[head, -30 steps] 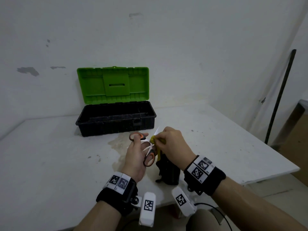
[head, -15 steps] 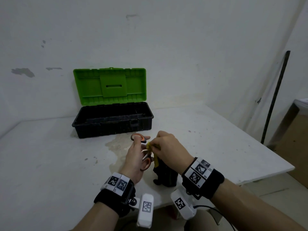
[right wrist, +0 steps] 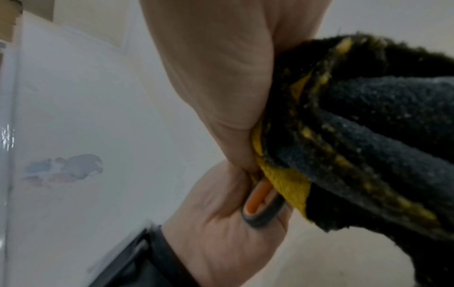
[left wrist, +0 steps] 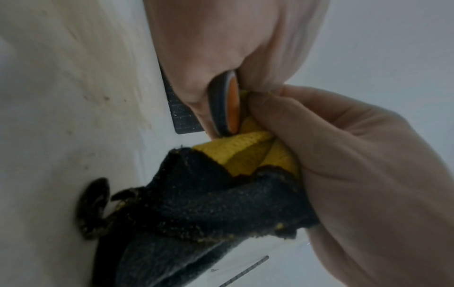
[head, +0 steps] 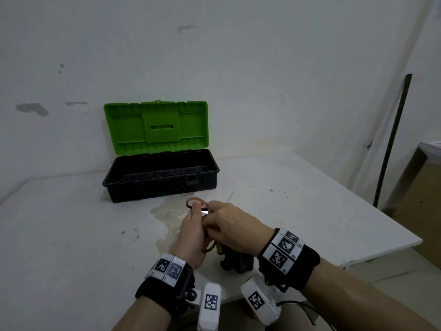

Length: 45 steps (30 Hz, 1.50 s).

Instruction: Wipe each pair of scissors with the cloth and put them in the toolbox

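Over the table's near middle, my left hand (head: 193,231) grips a pair of scissors (head: 196,203) by its orange and grey handles (left wrist: 227,104); one loop sticks out above the thumb. My right hand (head: 226,225) is closed around a black and yellow cloth (head: 238,259), wrapped over the blades right beside the handles. Only a sliver of blade (head: 204,212) shows. The cloth (right wrist: 368,145) hangs down from my fist to the table. The black toolbox (head: 133,185) stands behind, its green lid (head: 156,127) upright and its inside dark.
The white table (head: 298,206) has a yellowish stain (head: 167,211) in front of the toolbox. Its right edge drops off near a dark pole (head: 391,144) leaning on the wall. A small dark loop (left wrist: 94,207) lies on the table by the cloth's end.
The blade tip that stuck out above my right hand is now covered. My right hand with the cloth has slid along the blades toward the handles, and both hands have dropped slightly.
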Available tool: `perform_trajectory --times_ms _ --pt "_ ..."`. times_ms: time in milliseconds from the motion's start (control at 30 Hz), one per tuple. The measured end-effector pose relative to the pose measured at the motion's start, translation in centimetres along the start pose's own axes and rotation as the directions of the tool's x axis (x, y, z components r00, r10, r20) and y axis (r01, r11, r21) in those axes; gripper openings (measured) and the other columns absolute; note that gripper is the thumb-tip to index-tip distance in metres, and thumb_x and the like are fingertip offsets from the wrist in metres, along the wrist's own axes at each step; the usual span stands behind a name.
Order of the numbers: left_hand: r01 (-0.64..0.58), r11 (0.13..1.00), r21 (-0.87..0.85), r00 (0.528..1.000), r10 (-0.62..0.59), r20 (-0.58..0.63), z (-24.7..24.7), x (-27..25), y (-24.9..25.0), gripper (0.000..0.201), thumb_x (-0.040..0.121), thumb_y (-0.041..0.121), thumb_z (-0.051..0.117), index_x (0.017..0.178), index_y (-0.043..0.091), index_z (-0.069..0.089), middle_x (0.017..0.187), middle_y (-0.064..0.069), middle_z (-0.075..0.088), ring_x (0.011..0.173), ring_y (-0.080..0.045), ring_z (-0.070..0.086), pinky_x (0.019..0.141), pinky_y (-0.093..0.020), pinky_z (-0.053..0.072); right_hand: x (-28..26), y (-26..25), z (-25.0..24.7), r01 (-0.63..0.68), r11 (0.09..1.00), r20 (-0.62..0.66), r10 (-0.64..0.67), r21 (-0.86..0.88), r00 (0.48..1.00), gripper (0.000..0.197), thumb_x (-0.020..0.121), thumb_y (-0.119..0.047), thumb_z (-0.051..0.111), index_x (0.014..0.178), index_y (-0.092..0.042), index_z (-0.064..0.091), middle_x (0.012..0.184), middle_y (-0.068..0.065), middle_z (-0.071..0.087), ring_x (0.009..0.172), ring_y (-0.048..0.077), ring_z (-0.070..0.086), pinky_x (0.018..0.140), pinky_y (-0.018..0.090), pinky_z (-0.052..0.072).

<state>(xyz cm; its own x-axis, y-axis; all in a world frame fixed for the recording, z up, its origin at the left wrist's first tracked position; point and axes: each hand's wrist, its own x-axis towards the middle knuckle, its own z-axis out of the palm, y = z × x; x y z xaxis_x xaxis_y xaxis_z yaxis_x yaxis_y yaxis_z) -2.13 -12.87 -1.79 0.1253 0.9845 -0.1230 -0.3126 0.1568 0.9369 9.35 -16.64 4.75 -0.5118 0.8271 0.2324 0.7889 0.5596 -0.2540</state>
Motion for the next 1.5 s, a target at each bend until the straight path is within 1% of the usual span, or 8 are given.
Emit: perform_trajectory --times_ms 167,300,400,533,733,1200,1367,1500 --pt "0.038 0.999 -0.023 0.999 -0.038 -0.008 0.1 -0.2 -0.1 0.056 0.106 0.051 0.031 0.115 0.008 0.065 0.094 -0.021 0.075 0.081 -0.027 0.074 0.06 -0.033 0.058 0.1 0.6 -0.9 0.03 0.999 0.016 -0.029 -0.033 0.999 0.018 0.088 -0.012 0.057 0.091 -0.012 0.074 0.09 -0.003 0.044 0.072 0.015 0.048 0.067 0.03 0.046" --pt "0.027 0.999 -0.022 0.999 -0.027 -0.023 0.3 0.0 0.4 0.053 0.106 0.053 0.03 0.118 0.014 0.064 0.102 -0.013 0.078 0.101 -0.03 0.073 0.087 -0.046 0.059 0.3 1.9 -0.9 -0.102 0.995 -0.231 0.103 0.018 0.968 0.018 0.092 -0.02 0.058 0.09 -0.01 0.073 0.089 0.004 0.05 0.073 0.022 0.056 0.068 0.041 0.049" --pt "-0.017 1.0 -0.009 0.999 0.016 -0.042 0.5 0.2 0.6 0.048 0.106 0.049 0.032 0.113 0.013 0.064 0.101 -0.017 0.077 0.095 -0.03 0.073 0.07 -0.037 0.058 0.1 2.0 -0.2 -0.149 0.989 -0.249 0.15 0.026 0.957 0.021 0.093 -0.021 0.057 0.092 -0.008 0.072 0.091 0.005 0.051 0.074 0.022 0.056 0.069 0.041 0.049" --pt "-0.048 0.999 -0.02 0.998 0.047 -0.04 0.4 -0.1 0.5 0.046 0.107 0.044 0.032 0.112 0.009 0.062 0.068 -0.011 0.068 0.054 -0.017 0.065 0.043 -0.025 0.047 -0.9 1.0 1.2 -0.048 0.996 -0.154 0.059 0.077 0.986 0.017 0.09 -0.017 0.057 0.094 -0.013 0.074 0.089 0.002 0.051 0.074 0.019 0.055 0.067 0.034 0.049" --pt "-0.006 1.0 -0.011 1.0 0.006 -0.006 0.1 -0.3 0.1 0.051 0.104 0.056 0.03 0.112 0.018 0.063 0.1 -0.012 0.076 0.078 -0.022 0.07 0.051 -0.027 0.049 -0.3 2.5 0.5 -0.125 0.989 -0.285 0.144 0.085 0.948 0.018 0.091 -0.022 0.06 0.092 -0.012 0.074 0.088 0.002 0.051 0.073 0.018 0.055 0.068 0.034 0.048" --pt "-0.103 0.964 0.246 0.994 0.108 -0.007 -0.8 -0.2 2.1 0.055 0.106 0.054 0.022 0.099 0.008 0.051 0.08 -0.011 0.051 0.042 -0.024 0.051 0.042 -0.028 0.042 -0.8 3.3 0.5 -0.1 0.972 -0.337 0.169 0.214 0.926 0.013 0.09 -0.026 0.067 0.095 -0.019 0.077 0.084 -0.004 0.053 0.072 0.005 0.051 0.066 0.012 0.041" --pt "-0.132 0.966 0.225 0.99 0.117 0.075 -1.9 0.1 3.0 0.012 0.1 0.008 0.039 0.093 0.008 0.049 0.074 -0.007 0.042 0.051 -0.015 0.044 0.051 -0.029 0.037 -0.8 3.8 -0.2 -0.117 0.96 -0.382 0.211 0.254 0.9 0.014 0.089 -0.028 0.068 0.095 -0.018 0.077 0.084 -0.006 0.054 0.072 0.0 0.051 0.066 0.006 0.037" --pt "-0.193 0.892 0.409 0.98 0.159 0.116 -2.8 0.2 3.2 0.025 0.091 -0.009 0.052 0.106 0.009 0.062 0.09 -0.006 0.055 0.06 -0.012 0.052 0.058 -0.023 0.043 -0.8 4.1 -0.5 -0.131 0.96 -0.401 0.225 0.247 0.888 0.012 0.089 -0.027 0.069 0.093 -0.02 0.077 0.082 -0.005 0.055 0.072 0.0 0.051 0.065 0.006 0.036"
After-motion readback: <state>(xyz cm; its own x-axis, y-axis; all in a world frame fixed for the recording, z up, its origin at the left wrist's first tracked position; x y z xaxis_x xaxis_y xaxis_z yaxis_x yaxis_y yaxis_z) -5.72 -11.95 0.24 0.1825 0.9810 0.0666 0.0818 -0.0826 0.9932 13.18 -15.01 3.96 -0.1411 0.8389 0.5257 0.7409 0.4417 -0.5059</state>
